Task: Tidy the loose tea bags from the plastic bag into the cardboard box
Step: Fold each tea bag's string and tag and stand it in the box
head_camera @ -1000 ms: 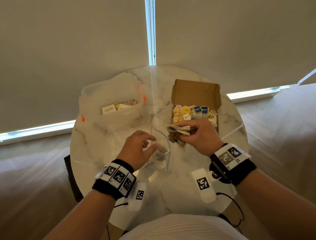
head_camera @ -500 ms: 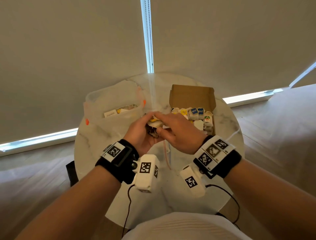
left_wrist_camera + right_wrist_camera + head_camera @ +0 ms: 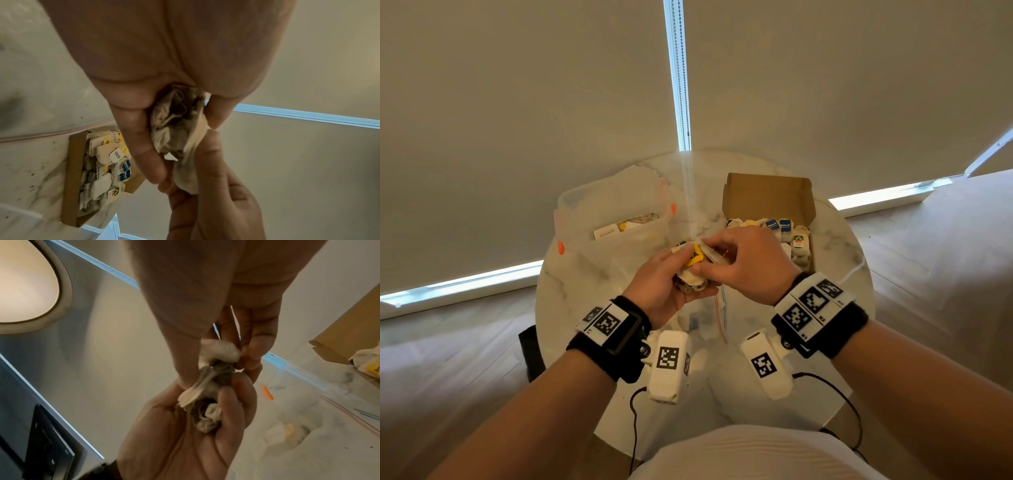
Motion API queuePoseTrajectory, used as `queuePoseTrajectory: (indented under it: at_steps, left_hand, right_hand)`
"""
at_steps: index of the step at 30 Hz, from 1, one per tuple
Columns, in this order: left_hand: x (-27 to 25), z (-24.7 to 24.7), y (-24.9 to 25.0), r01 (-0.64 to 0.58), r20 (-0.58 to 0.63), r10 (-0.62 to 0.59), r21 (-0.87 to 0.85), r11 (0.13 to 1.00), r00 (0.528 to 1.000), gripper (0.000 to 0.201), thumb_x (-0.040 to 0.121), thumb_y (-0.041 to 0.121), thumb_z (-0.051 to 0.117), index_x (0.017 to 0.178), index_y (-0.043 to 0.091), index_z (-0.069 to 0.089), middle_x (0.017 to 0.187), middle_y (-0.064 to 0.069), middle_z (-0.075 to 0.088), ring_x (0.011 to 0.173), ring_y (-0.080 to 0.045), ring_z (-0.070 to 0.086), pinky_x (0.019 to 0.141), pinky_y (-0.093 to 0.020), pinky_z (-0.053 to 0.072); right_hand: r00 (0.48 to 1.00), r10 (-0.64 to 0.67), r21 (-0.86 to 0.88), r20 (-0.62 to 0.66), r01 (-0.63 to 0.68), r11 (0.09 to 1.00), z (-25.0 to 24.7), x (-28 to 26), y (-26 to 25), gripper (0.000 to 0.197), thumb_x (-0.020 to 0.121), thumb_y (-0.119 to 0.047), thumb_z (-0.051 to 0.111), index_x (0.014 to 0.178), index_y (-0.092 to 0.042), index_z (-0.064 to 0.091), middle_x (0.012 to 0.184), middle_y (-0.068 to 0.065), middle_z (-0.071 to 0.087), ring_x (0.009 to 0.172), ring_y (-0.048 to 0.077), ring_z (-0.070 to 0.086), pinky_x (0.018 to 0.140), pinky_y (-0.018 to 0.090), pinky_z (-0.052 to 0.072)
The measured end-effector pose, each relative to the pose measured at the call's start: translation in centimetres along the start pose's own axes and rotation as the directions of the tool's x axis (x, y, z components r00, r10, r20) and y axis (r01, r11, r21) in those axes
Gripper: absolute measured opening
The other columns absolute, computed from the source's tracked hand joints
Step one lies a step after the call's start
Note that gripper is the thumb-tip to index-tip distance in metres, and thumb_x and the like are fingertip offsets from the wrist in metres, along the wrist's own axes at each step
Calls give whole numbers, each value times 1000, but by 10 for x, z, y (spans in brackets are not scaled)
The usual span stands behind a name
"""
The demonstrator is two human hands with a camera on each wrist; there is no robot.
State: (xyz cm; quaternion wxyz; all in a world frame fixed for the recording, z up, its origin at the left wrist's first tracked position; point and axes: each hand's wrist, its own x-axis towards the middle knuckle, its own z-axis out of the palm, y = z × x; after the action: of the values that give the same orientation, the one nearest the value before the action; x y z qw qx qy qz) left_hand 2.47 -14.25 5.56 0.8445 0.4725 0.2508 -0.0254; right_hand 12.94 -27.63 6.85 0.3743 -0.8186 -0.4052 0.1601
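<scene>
Head view shows a round marble bench [image 3: 592, 301] with both hands raised together over its middle. At about eleven o'clock on the bench stands a clear plastic bag [image 3: 613, 219] with orange marks on its rim; a few tea bags and paper tags lie along its bottom. At about one o'clock sits the cardboard box [image 3: 767, 195], its lid flap standing up at the far side. The box holds many tea bags packed close, their tags showing yellow, blue, white and one with green and red.

The left hand [image 3: 664, 284] is cupped palm up, its fingers curled round a crumpled clump of tea bags [image 3: 693, 277], with a yellow tag showing on top. The right hand [image 3: 743, 260] comes in from three o'clock and pinches the top of the same clump between thumb and fingertips. The clump is held above the bench, just at the box's near left corner and not inside it.

From the left wrist, the clump [image 3: 176, 120] is brownish, wrinkled paper squeezed between the left fingers [image 3: 141, 142], while the right hand [image 3: 216, 191] grips its lower end; the box [image 3: 72, 175] lies beyond at eight o'clock, full of tagged bags.

From the right wrist, the right fingers [image 3: 252, 344] pinch a pale bag at the top of the clump [image 3: 207, 410], which rests in the left palm [image 3: 174, 443].
</scene>
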Motion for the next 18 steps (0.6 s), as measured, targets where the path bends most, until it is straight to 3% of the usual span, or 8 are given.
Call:
queuePoseTrajectory:
  at_steps: [2,4,7,10,12,18]
  left_hand:
    - [0,-1,-1,-19,-2,19,13,1000,1000,34,103,27,43,110,2,65,93,-15,71,78,-25,70,71,-34,61]
    - [1,-4,-3,-30,-15,30,6,1000,999,33,103,27,45,111,3,65,92,-15,70,78,-26,69,72,-34,61]
    - [1,-8,-5,-52,-37,51,-11,999,998,27,101,25,48,113,8,64,87,-13,71,74,-24,69,71,-34,61]
    - [1,-13,-5,-78,-38,79,29,997,996,31,90,28,56,113,10,66,88,-14,71,72,-23,70,66,-31,60]
    - [1,-16,-6,-91,-31,93,58,994,995,34,86,28,60,114,12,68,91,-13,71,72,-22,69,64,-30,60]
    - [2,-19,-9,-114,-76,124,119,986,989,28,80,19,67,108,11,68,85,-8,71,65,-16,69,55,-26,56]
  right_hand:
    - [1000,29,5,-10,-29,1000,3,3,3,30,84,-39,72,107,-19,75,83,-11,72,70,-4,61,62,7,39]
    - [997,54,38,-48,-52,998,5,3,5,18,90,-31,67,99,-18,74,74,-11,69,65,-2,62,62,11,43]
    - [991,128,177,-49,-117,977,7,3,7,11,94,-24,60,97,-20,70,74,-1,73,64,8,69,64,33,58]
    - [988,131,179,-76,-116,977,6,3,14,13,93,-21,61,94,-17,73,77,-1,73,73,13,68,72,42,57]
    - [982,148,163,-118,-128,978,4,5,17,12,91,-21,63,89,-19,75,78,-3,71,75,14,65,72,39,54]
    - [982,125,226,-140,-91,970,1,8,15,11,90,-18,67,100,-23,70,78,-4,67,66,11,60,63,25,49]
